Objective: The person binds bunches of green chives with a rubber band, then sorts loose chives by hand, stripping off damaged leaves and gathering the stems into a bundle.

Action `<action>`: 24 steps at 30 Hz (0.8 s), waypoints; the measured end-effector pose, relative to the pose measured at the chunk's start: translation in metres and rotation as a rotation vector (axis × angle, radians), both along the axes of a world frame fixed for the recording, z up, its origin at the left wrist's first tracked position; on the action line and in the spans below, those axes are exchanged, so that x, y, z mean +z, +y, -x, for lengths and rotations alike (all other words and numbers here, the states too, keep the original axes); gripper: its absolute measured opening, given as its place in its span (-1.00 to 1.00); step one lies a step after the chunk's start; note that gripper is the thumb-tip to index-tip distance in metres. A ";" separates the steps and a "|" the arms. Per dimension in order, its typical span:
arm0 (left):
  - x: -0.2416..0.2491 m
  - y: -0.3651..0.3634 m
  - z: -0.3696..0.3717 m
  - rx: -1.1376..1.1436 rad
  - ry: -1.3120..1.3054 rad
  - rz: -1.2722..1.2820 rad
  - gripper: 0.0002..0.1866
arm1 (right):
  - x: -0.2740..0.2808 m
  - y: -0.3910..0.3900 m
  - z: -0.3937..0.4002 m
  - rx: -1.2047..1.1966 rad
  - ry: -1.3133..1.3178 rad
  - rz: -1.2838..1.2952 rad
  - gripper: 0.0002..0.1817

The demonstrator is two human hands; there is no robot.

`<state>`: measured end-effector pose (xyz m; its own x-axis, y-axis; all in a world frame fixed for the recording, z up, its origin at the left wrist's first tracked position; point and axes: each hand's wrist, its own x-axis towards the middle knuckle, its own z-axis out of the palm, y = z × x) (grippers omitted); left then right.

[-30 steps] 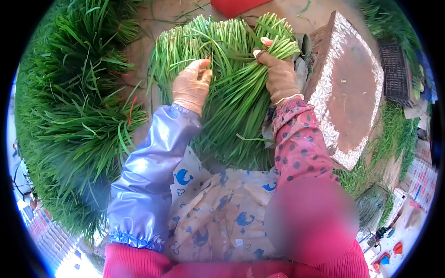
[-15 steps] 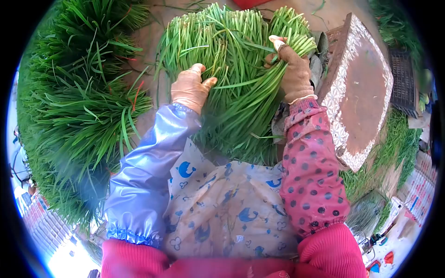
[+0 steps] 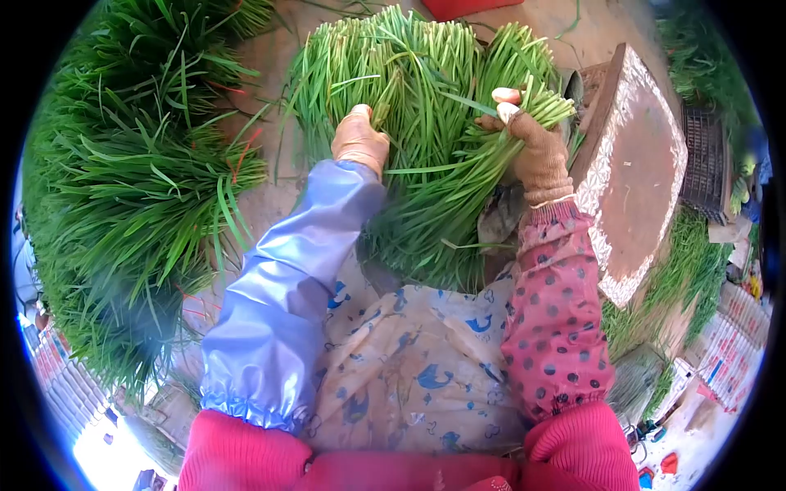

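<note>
A thick pile of green garlic chives (image 3: 434, 98) lies before me, its pale cut ends pointing away. My right hand (image 3: 540, 155), in a brown glove with bare fingertips, grips a bunch of chives (image 3: 547, 106) at the stem end. The leaves of that bunch trail down and left across the pile. My left hand (image 3: 360, 143), in a thin tan glove, is at the pile's left side with its fingers curled into the stems. Part of those fingers is hidden among the chives.
Chive bundles (image 3: 139, 184) with red ties (image 3: 244, 155) are heaped at left. A worn block with white patterned edges (image 3: 634, 180) stands at right, a dark crate (image 3: 706, 155) beyond it. Something red (image 3: 471, 6) sits at the top. A printed apron (image 3: 417, 360) covers my lap.
My left hand has moved right, and its thumb and fingers, spread before, are now curled into the chives. My right hand has shifted slightly right and down with its bunch.
</note>
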<state>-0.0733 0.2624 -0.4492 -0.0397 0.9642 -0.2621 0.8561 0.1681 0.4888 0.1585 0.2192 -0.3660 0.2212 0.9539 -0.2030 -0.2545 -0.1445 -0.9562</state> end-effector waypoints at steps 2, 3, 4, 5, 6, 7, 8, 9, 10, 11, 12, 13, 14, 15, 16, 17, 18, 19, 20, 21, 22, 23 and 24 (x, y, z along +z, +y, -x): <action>-0.004 0.000 0.016 0.015 -0.116 -0.059 -0.55 | 0.009 0.004 0.007 0.033 0.018 0.004 -0.74; 0.005 -0.004 0.023 0.026 -0.221 -0.035 -0.55 | 0.018 0.008 0.013 0.070 -0.104 0.128 -0.73; 0.007 -0.008 0.031 0.037 -0.326 -0.008 -0.54 | 0.026 0.012 0.020 0.106 -0.226 0.254 -0.72; -0.001 -0.011 0.039 0.052 -0.376 -0.061 -0.54 | 0.027 0.019 0.028 0.128 -0.347 0.232 -0.70; -0.006 -0.013 0.044 0.056 -0.376 -0.060 -0.54 | 0.032 0.026 0.043 0.098 -0.441 0.292 -0.70; -0.010 -0.015 0.048 -0.009 -0.294 -0.205 -0.54 | 0.026 0.034 0.053 0.131 -0.519 0.272 -0.68; -0.013 -0.017 0.052 -0.074 -0.209 -0.349 -0.55 | 0.020 0.043 0.061 0.164 -0.595 0.251 -0.66; -0.004 -0.017 0.051 -0.136 -0.149 -0.374 -0.58 | 0.021 0.052 0.071 0.167 -0.598 0.250 -0.66; 0.003 -0.017 0.047 -0.131 -0.151 -0.374 -0.58 | 0.026 0.061 0.081 0.218 -0.742 0.331 -0.61; 0.011 -0.017 0.044 -0.114 -0.116 -0.435 -0.59 | 0.028 0.069 0.088 0.268 -0.887 0.412 -0.56; 0.013 -0.017 0.041 -0.096 -0.080 -0.496 -0.61 | 0.021 0.074 0.092 0.272 -0.890 0.411 -0.56; 0.012 -0.014 0.040 -0.061 -0.103 -0.463 -0.54 | 0.011 0.079 0.097 0.249 -0.979 0.302 -0.50; 0.011 -0.013 0.040 -0.055 -0.104 -0.463 -0.54 | 0.003 0.083 0.100 0.227 -1.063 0.191 -0.44; 0.019 -0.010 0.037 -0.081 -0.030 -0.506 -0.55 | 0.008 0.087 0.099 0.340 -1.013 0.258 -0.46; 0.023 -0.008 0.036 -0.107 0.043 -0.547 -0.56 | 0.009 0.088 0.099 0.346 -1.017 0.257 -0.46; 0.019 -0.005 0.037 -0.077 0.026 -0.481 -0.56 | 0.010 0.088 0.099 0.357 -1.012 0.313 -0.46; 0.012 -0.002 0.039 -0.072 0.025 -0.480 -0.56 | 0.010 0.088 0.098 0.367 -1.007 0.370 -0.46; 0.004 0.002 0.041 -0.043 -0.058 -0.471 -0.55 | 0.011 0.087 0.097 0.380 -0.976 0.388 -0.42; -0.003 0.003 0.042 -0.016 -0.141 -0.461 -0.54 | 0.012 0.087 0.096 0.383 -0.978 0.389 -0.42; -0.003 0.003 0.041 -0.022 -0.180 -0.495 -0.55 | 0.017 0.087 0.097 0.455 -0.926 0.481 -0.38; -0.003 0.002 0.041 -0.021 -0.180 -0.495 -0.55 | 0.022 0.088 0.098 0.525 -0.871 0.571 -0.35; -0.002 0.000 0.041 -0.057 -0.162 -0.518 -0.56 | 0.028 0.087 0.100 0.562 -0.868 0.582 -0.29; -0.001 -0.001 0.040 -0.094 -0.144 -0.542 -0.58 | 0.018 0.086 0.103 0.563 -0.868 0.582 -0.29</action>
